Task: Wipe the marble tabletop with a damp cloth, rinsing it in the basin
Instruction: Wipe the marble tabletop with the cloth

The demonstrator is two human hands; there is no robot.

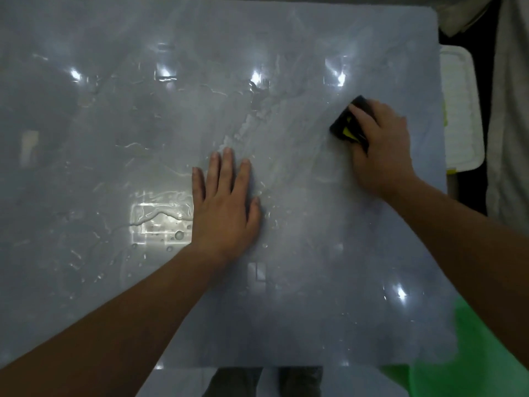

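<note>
Pressing cloth [347,126] under right hand [382,150], left hand [224,204] flat

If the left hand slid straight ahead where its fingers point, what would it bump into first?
Probably nothing: ahead of the left hand lies only wet tabletop to the far edge. The cloth in the right hand is off to the side.

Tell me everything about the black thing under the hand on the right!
It is a black cloth with bright yellow patches, bunched into a small thick pad. It lies on the wet marble tabletop near its right edge. The right hand covers most of it, fingers curled over its top, so only its left side shows. Blur hides its weave.
</note>
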